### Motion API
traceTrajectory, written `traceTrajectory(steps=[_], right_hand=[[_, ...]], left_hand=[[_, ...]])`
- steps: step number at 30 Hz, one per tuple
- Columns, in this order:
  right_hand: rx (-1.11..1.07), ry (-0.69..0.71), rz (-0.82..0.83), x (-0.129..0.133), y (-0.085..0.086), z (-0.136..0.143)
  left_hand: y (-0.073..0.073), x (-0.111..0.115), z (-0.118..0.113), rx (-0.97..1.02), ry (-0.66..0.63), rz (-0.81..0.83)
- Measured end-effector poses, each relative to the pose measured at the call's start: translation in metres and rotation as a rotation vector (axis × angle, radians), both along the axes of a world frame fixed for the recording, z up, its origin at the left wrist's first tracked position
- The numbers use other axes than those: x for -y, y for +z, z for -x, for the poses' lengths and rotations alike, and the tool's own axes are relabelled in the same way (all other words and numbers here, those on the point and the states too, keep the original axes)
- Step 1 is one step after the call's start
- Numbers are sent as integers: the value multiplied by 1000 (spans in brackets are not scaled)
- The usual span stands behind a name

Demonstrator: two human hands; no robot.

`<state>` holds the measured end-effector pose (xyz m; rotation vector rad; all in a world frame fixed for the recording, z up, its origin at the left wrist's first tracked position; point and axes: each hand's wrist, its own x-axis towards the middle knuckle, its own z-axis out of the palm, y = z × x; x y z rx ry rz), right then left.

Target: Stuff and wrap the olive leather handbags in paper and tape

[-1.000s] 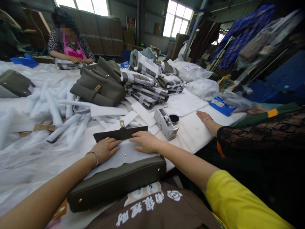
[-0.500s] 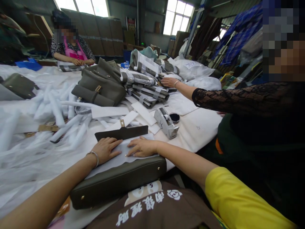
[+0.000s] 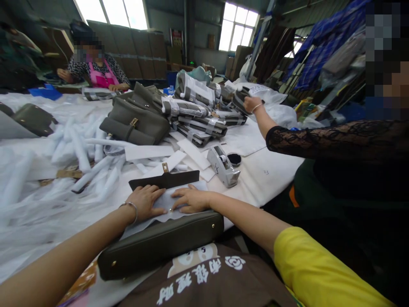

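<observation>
A dark olive bag (image 3: 162, 243) lies at the table's near edge, its base towards me and its flap (image 3: 179, 179) folded out on the far side with a gold clasp. White tissue paper (image 3: 166, 200) covers the bag's panel around a small gold stud. My left hand (image 3: 145, 204) rests with spread fingers on the paper's left part, thumb near the stud. On the right, my right hand (image 3: 193, 199) lies flat on the paper, fingers apart. Neither hand holds anything.
A tape dispenser (image 3: 223, 166) stands beyond my right hand. White strips, foam rolls (image 3: 76, 149), olive bags (image 3: 137, 115) and wrapped bundles (image 3: 194, 91) cover the table behind. At right, a person's hand (image 3: 252, 104) grips a bundle; another person sits at back left.
My left hand has shifted slightly over the paper, while my right hand stays nearly still. The person at right has lifted a bundle to the right. The person at back left has raised a hand.
</observation>
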<state>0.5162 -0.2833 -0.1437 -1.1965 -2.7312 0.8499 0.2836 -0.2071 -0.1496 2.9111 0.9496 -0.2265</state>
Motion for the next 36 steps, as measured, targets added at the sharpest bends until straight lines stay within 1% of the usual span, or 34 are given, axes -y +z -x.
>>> traceTrajectory(steps=[3,5,7,9,10,12,14,15,17,19,21,24,26,29,31,36], right_hand=[[-10,-25,3,0,1,-1],[-18,-16,5,0,3,-1],[-21,-15,15,-1,6,-1],[-12,-27,29,-1,9,0],[-6,-33,36,-1,11,1],[2,-31,39,-1,12,1],[2,-14,26,-3,12,0],[1,-5,12,-3,12,-1],[-18,15,-31,-4,10,-2],[-60,18,-76,-3,10,-4],[-108,1,-93,-1,12,-6],[-147,-41,-38,5,20,-10],[-164,-61,16,7,27,-12],[-171,-85,48,8,33,-12],[-164,-87,37,7,33,-10],[-105,22,37,5,23,-1]], left_hand=[[3,-5,4,4,-12,36],[8,-8,4,43,-12,28],[16,-14,1,168,75,-34],[22,-21,-7,343,226,-93],[25,-25,-11,415,301,-92],[26,-33,-20,503,386,12],[24,-37,-26,535,391,170],[22,-37,-28,542,375,226],[18,-32,-28,536,327,265],[16,-22,-23,496,245,239],[15,-9,-16,433,119,202],[14,7,-8,337,-78,136],[13,14,-6,288,-158,87],[10,19,-6,213,-207,32],[9,21,-7,174,-228,25],[9,22,-6,132,-299,91]])
